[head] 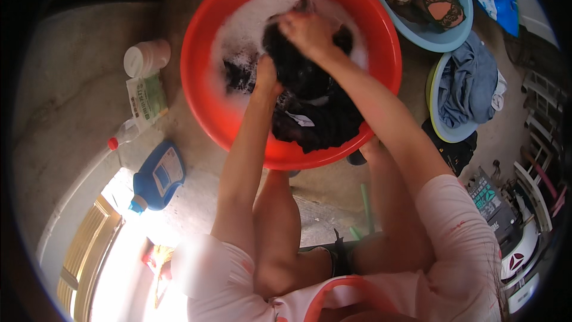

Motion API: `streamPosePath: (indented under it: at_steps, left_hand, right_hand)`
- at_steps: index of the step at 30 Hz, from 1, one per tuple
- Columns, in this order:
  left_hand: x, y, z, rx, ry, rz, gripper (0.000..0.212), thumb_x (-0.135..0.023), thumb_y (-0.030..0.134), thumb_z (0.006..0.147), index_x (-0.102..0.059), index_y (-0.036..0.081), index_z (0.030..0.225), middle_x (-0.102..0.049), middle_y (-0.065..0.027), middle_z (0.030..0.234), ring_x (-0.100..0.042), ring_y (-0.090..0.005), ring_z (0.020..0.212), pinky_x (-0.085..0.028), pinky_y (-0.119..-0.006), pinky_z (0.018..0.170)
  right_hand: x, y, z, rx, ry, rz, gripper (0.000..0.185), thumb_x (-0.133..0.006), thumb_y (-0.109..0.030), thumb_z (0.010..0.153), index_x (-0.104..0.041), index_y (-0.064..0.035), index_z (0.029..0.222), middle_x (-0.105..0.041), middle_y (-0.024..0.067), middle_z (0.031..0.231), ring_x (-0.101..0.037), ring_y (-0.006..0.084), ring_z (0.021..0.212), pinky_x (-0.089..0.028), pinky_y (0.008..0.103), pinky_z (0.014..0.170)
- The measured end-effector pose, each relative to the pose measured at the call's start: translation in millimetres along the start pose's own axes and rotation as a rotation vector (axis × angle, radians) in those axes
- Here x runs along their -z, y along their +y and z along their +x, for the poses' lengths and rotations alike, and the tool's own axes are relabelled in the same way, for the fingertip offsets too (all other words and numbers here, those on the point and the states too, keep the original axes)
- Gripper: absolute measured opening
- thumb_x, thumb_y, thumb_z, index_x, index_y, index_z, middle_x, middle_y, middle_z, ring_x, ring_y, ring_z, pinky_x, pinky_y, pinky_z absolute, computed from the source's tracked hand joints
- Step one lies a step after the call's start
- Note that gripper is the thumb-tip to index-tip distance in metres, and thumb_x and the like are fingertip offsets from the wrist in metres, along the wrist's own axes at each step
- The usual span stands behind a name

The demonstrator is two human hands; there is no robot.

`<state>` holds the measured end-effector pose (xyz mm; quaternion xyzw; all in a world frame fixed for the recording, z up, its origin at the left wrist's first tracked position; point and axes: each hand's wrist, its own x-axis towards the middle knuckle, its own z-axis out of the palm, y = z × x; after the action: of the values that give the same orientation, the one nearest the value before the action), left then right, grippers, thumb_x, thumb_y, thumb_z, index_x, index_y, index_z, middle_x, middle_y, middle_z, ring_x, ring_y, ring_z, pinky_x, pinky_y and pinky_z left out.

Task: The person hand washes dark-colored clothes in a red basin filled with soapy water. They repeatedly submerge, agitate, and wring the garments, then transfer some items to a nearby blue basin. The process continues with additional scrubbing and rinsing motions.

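Observation:
A wet black garment (308,76) is bunched between my two hands in a large red plastic basin (196,67). My left hand (268,74) grips its left side, with the fingers partly hidden by the cloth. Slightly blurred, my right hand (306,31) is closed on the upper part of the fabric. White suds (246,18) cover the water around them. More black cloth (321,127) with a pale tag (300,119) lies against the basin's near wall. Another dark piece (237,76) shows through foam to the left.
At upper right, a light-blue basin (415,38) holds lingerie, near a blue detergent bag (496,0). Below it, another basin (456,133) carries blue-grey clothing (469,85). Left on the concrete floor are a white jar (145,58), a soft pack (147,98), a red-capped bottle (127,133) and a blue detergent bottle (158,176).

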<state>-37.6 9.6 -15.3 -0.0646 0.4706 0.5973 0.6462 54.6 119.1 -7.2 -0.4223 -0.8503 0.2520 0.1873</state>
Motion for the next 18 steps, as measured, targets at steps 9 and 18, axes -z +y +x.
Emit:
streamPosePath:
  at_steps: [9, 18]
  left_hand:
    - [17, 26, 19, 0.318, -0.177, -0.127, 0.068, -0.036, 0.059, 0.095, -0.04, 0.009, 0.141, -0.048, -0.0096, 0.138, -0.048, -0.0256, 0.124, -0.04, -0.041, 0.104]
    - [91, -15, 42, 0.15, 0.022, -0.116, 0.055, -0.038, 0.049, 0.097, -0.05, 0.008, 0.132, -0.059, -0.013, 0.123, -0.056, -0.0261, 0.113, -0.045, -0.04, 0.099]
  right_hand:
    - [0, 56, -29, -0.275, -0.42, 0.151, 0.062, -0.069, -0.031, 0.078, -0.048, -0.0168, 0.135, -0.051, 0.0197, 0.13, -0.045, 0.0384, 0.125, -0.038, 0.044, 0.104]
    - [18, -89, -51, 0.212, -0.409, 0.234, 0.03, -0.062, -0.042, 0.078, -0.069, -0.0154, 0.088, -0.067, 0.0117, 0.085, -0.066, 0.0322, 0.079, -0.052, 0.0462, 0.067]
